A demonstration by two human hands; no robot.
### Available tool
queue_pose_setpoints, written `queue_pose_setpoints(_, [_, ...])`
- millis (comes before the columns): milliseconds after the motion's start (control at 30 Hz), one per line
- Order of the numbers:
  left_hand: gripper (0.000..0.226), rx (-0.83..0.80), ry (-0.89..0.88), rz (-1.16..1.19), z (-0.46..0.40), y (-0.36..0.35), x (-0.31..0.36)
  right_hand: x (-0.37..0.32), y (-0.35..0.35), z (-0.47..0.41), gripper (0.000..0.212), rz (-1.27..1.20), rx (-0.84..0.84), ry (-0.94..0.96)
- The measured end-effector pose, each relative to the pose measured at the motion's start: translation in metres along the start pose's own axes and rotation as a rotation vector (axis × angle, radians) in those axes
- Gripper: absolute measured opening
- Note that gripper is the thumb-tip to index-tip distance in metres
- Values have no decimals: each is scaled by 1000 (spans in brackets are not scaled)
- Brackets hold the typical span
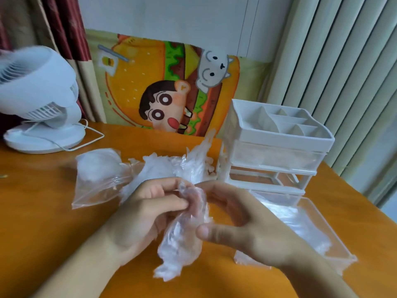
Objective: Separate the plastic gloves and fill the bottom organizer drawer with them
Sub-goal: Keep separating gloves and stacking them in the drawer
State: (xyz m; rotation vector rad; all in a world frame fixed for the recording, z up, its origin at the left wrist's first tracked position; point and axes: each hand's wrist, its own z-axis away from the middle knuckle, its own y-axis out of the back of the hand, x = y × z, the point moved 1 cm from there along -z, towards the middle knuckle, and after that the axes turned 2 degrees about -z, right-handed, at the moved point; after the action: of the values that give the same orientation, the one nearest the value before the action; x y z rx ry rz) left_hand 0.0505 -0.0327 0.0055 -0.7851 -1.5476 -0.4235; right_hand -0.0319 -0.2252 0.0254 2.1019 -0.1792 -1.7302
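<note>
A crumpled clear plastic glove (pixel 182 239) hangs between my hands above the orange table. My left hand (pixel 148 209) pinches its top with thumb and fingers. My right hand (pixel 242 222) grips the same glove from the right, fingers curled behind it and thumb in front. Behind my hands lies a loose pile of clear gloves (pixel 171 168) beside an open zip bag (pixel 101 175). The white organizer (pixel 272 147) stands at the right. Its clear bottom drawer (pixel 335 250) is pulled out onto the table with several gloves inside.
A white desk fan (pixel 43 100) with its cord stands at the back left. A cartoon poster (pixel 169 87) leans against the wall. The orange table (pixel 43 222) runs to a right edge near the blinds.
</note>
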Motion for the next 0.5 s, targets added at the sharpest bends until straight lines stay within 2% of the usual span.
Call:
queue_pose_setpoints(100, [17,77,-43,85,2,9,5,5,-8,-9,25,74,68,-6])
queue_pose_setpoints(200, [25,190,14,122,0,14,7,13,-6,-6,29,135,129,-57])
queue_pose_setpoints(333, [36,90,147,-222,2,7,5,19,3,3,14,-47,265,-117])
queue_pose_setpoints(433, [19,189,148,-275,3,2,5,22,9,9,17,-88,327,-164])
queue_pose_setpoints(500, [25,274,92,-283,2,6,3,23,16,12,26,-117,366,-200])
